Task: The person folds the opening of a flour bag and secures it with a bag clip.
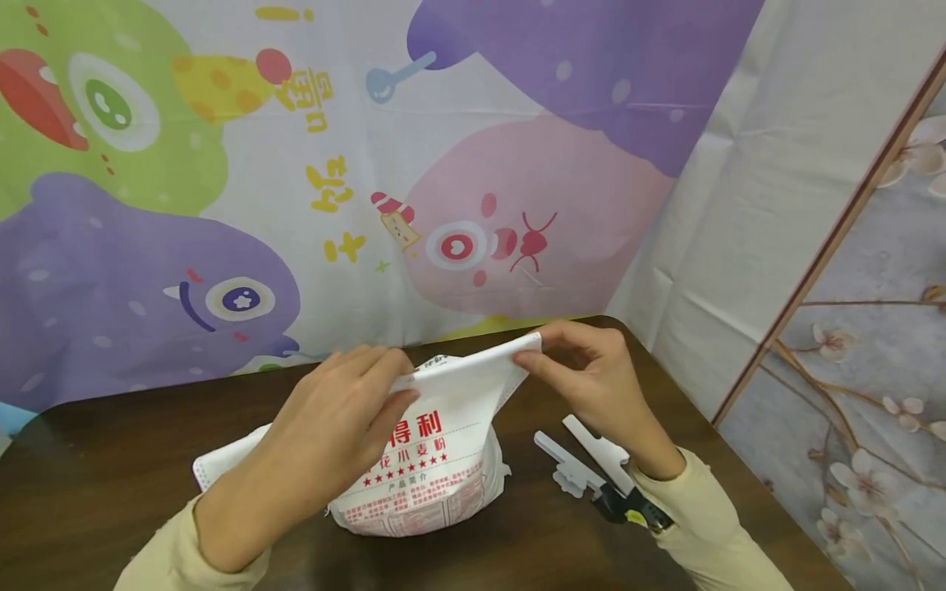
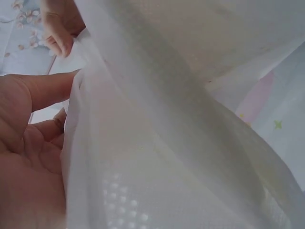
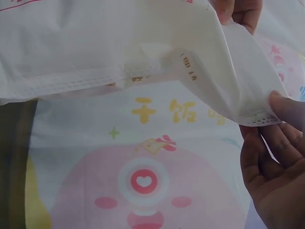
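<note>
A white flour bag [image 1: 414, 492] with red printed characters sits on the dark table, its upper edge folded over into a straight band. My left hand [image 1: 332, 419] grips that band near its middle, thumb on the near face. At the band's right corner, my right hand [image 1: 591, 369] pinches the edge between thumb and fingers. In the left wrist view, the bag's pale sheet [image 2: 128, 138] fills most of the picture beside the left thumb. The right wrist view has the right fingers holding the stitched corner [image 3: 261, 119]. Part of the bag is hidden behind the left hand and forearm.
White plastic bars [image 1: 591, 460] with a black part [image 1: 628, 505] show beside the right wrist. The brown table [image 1: 517, 550] runs back to a cartoon-printed cloth [image 1: 355, 287]. A flower-patterned panel [image 1: 872, 410] stands on the right.
</note>
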A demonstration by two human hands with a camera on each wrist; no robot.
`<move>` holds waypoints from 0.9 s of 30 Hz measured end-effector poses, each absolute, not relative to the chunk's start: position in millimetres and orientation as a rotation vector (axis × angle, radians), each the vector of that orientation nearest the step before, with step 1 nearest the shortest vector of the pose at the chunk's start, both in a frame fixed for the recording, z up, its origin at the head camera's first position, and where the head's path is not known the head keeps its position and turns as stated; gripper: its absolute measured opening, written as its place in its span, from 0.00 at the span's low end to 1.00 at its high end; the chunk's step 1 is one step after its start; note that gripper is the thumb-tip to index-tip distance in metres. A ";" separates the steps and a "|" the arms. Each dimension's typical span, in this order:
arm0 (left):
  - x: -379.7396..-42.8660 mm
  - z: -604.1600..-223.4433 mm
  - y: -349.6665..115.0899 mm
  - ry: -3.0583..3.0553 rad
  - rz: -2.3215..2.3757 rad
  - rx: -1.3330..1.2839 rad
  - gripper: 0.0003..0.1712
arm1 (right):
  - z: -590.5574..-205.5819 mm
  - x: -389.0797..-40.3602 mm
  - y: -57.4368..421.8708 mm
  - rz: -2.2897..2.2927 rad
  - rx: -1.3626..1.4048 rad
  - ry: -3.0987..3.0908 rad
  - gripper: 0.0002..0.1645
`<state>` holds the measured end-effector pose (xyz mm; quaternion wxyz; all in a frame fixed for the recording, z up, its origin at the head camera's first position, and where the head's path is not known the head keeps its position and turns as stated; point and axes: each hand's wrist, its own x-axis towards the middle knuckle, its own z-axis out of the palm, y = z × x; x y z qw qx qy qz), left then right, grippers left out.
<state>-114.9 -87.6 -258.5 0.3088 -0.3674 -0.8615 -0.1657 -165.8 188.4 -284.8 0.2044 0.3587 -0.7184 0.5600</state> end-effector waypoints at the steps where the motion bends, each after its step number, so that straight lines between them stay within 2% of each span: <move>1: -115.4 -258.4 -87.5 -2.281 -0.440 -0.975 0.09 | -285.5 -166.4 188.7 1.564 0.990 -2.011 0.07; 7: -119.3 -257.8 -87.5 -2.295 -0.447 -0.977 0.09 | -290.7 -168.4 190.5 1.575 0.960 -2.031 0.11; 15: -122.4 -253.9 -90.2 -2.359 -0.482 -0.971 0.08 | -288.9 -166.2 188.7 1.542 0.998 -2.005 0.25; 24: -124.9 -254.2 -95.0 -2.414 -0.532 -0.991 0.12 | -289.3 -166.2 187.2 1.508 1.049 -1.960 0.24; 27: -125.1 -257.2 -94.8 -2.407 -0.499 -0.992 0.10 | -289.6 -166.0 187.2 1.500 1.040 -1.958 0.23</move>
